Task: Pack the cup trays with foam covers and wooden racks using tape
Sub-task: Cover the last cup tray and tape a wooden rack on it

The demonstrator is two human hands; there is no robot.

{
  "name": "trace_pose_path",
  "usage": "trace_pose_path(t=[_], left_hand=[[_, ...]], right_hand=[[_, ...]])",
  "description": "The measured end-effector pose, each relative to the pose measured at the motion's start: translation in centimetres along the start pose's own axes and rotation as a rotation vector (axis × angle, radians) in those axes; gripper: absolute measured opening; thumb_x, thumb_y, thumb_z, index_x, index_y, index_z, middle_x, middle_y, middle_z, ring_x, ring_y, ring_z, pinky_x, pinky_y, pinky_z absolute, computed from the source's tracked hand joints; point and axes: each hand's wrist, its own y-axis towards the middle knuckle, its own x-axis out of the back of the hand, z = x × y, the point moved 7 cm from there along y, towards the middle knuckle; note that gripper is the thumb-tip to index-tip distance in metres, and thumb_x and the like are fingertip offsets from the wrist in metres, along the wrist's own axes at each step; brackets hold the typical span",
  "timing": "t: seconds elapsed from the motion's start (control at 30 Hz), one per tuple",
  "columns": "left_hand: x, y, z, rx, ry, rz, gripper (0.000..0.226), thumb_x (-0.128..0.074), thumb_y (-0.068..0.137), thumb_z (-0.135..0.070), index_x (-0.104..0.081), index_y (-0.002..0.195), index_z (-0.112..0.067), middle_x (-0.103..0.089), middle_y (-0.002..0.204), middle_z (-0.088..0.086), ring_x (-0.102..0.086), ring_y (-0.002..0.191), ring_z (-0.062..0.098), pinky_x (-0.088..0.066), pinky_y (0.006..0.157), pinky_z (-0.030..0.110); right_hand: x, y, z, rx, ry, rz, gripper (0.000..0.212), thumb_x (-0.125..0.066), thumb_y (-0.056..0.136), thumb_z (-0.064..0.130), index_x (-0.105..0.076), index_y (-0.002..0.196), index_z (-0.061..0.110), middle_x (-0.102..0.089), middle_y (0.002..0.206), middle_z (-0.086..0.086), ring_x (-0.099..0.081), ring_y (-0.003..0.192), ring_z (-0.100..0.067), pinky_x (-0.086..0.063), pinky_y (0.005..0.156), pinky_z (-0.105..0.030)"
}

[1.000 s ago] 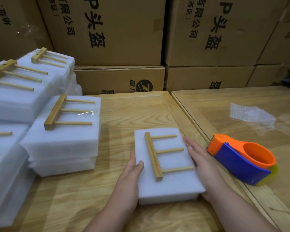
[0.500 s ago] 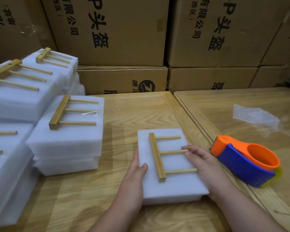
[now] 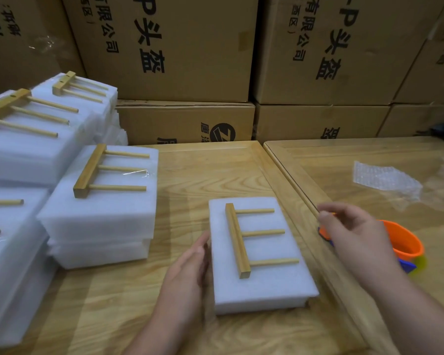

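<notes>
A white foam-covered tray point(image 3: 264, 285) lies on the wooden table in front of me. A wooden rack point(image 3: 237, 240) with three pegs pointing right rests on top of it. My left hand point(image 3: 187, 270) lies flat against the foam's left side, fingers together. My right hand point(image 3: 354, 231) hovers to the right of the foam, fingers spread, holding nothing, just above the orange and blue tape dispenser point(image 3: 405, 244), which it partly hides.
Stacks of foam packs with racks on top point(image 3: 100, 208) fill the table's left side. Cardboard boxes point(image 3: 174, 47) wall off the back. A piece of bubble wrap point(image 3: 385, 178) lies on the right-hand table point(image 3: 344, 155).
My right hand has left the rack's pegs and moved right, over the tape dispenser. My left hand has stayed against the foam's left side.
</notes>
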Motion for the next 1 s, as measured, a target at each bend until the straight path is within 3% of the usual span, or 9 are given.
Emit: trace_pose_path(t=[0.07, 0.13, 0.23, 0.37, 0.47, 0.6, 0.7, 0.83, 1.0], left_hand=[[2.0, 0.1, 0.1, -0.035, -0.075, -0.105, 0.031, -0.039, 0.103, -0.004, -0.066, 0.117, -0.001, -0.072, 0.12, 0.015, -0.066, 0.118, 0.026, -0.046, 0.107, 0.042], [3.0, 0.3, 0.1, -0.066, -0.104, -0.157, 0.029, -0.039, 0.103, -0.002, -0.066, 0.109, 0.003, -0.075, 0.109, 0.018, -0.066, 0.114, 0.035, -0.046, 0.106, 0.049], [2.8, 0.5, 0.3, -0.09, -0.066, -0.136, 0.027, -0.039, 0.102, 0.0, -0.066, 0.105, 0.004, -0.075, 0.105, 0.021, -0.073, 0.1, 0.03, -0.06, 0.089, 0.039], [2.6, 0.6, 1.1, -0.082, -0.01, -0.057, 0.027, -0.042, 0.102, 0.0, -0.067, 0.113, 0.003, -0.074, 0.112, 0.021, -0.073, 0.103, 0.029, -0.06, 0.085, 0.031], [2.6, 0.4, 1.0, -0.075, 0.022, -0.044, 0.028, -0.043, 0.101, 0.002, -0.068, 0.112, 0.002, -0.073, 0.114, 0.02, -0.073, 0.104, 0.03, -0.06, 0.08, 0.029], [2.5, -0.6, -0.2, -0.117, 0.113, -0.078, 0.029, -0.049, 0.099, 0.001, -0.076, 0.101, -0.008, -0.074, 0.112, 0.017, -0.07, 0.107, 0.035, -0.056, 0.096, 0.046], [1.9, -2.0, -3.4, -0.285, 0.282, -0.098, 0.028, -0.064, 0.094, -0.008, -0.078, 0.096, -0.031, -0.077, 0.106, 0.002, -0.071, 0.098, 0.011, -0.055, 0.087, 0.029], [-1.5, -3.4, -8.0, -0.427, 0.381, 0.058, 0.032, -0.067, 0.075, -0.045, -0.073, 0.105, -0.041, -0.075, 0.112, -0.008, -0.068, 0.101, 0.007, -0.052, 0.086, 0.023], [-6.7, -4.1, -11.9, -0.56, 0.733, 0.308, 0.048, -0.065, 0.081, -0.055, -0.055, 0.128, -0.058, -0.057, 0.138, -0.026, -0.053, 0.128, 0.001, -0.045, 0.1, 0.033]], right_hand=[[3.3, 1.0, 0.9, 0.09, -0.255, -0.116, 0.001, -0.07, 0.09, 0.031, -0.069, 0.089, 0.032, -0.07, 0.083, 0.013, -0.063, 0.076, 0.004, -0.042, 0.065, -0.021], [5.4, 2.1, 0.1, 0.047, -0.57, -0.069, 0.022, -0.069, 0.086, 0.049, -0.064, 0.098, 0.031, -0.065, 0.094, 0.01, -0.063, 0.086, -0.009, -0.043, 0.07, -0.028], [6.6, 2.9, -2.8, -0.139, -0.935, 0.133, 0.05, -0.065, 0.079, 0.068, -0.06, 0.095, 0.021, -0.061, 0.084, 0.001, -0.06, 0.083, -0.027, -0.048, 0.069, -0.036], [6.7, 3.1, -4.2, -0.141, -1.085, 0.176, 0.052, -0.067, 0.078, 0.069, -0.055, 0.075, 0.018, -0.058, 0.061, 0.002, -0.057, 0.059, -0.017, -0.035, 0.048, -0.031], [6.1, 3.2, -4.8, -0.16, -1.152, 0.233, 0.045, -0.068, 0.08, 0.062, -0.054, 0.074, 0.02, -0.06, 0.063, 0.002, -0.058, 0.059, -0.015, -0.037, 0.049, -0.031], [6.6, 3.1, -3.7, -0.07, -1.065, 0.217, 0.032, -0.071, 0.086, 0.048, -0.054, 0.077, 0.022, -0.061, 0.068, 0.003, -0.06, 0.065, -0.019, -0.045, 0.057, -0.036], [6.6, 2.0, -1.5, 0.111, -0.785, 0.218, 0.019, -0.075, 0.086, 0.039, -0.059, 0.086, 0.03, -0.068, 0.073, 0.005, -0.064, 0.07, -0.014, -0.051, 0.065, -0.042], [4.7, -0.9, 3.0, 0.376, -0.508, 0.311, 0.017, -0.073, 0.086, 0.036, -0.061, 0.098, 0.036, -0.069, 0.097, 0.023, -0.063, 0.089, 0.003, -0.045, 0.075, -0.013], [1.4, -3.1, 6.4, 0.467, -0.386, 0.412, 0.026, -0.069, 0.081, 0.033, -0.059, 0.103, 0.043, -0.069, 0.099, 0.02, -0.063, 0.089, 0.0, -0.043, 0.073, -0.012]])
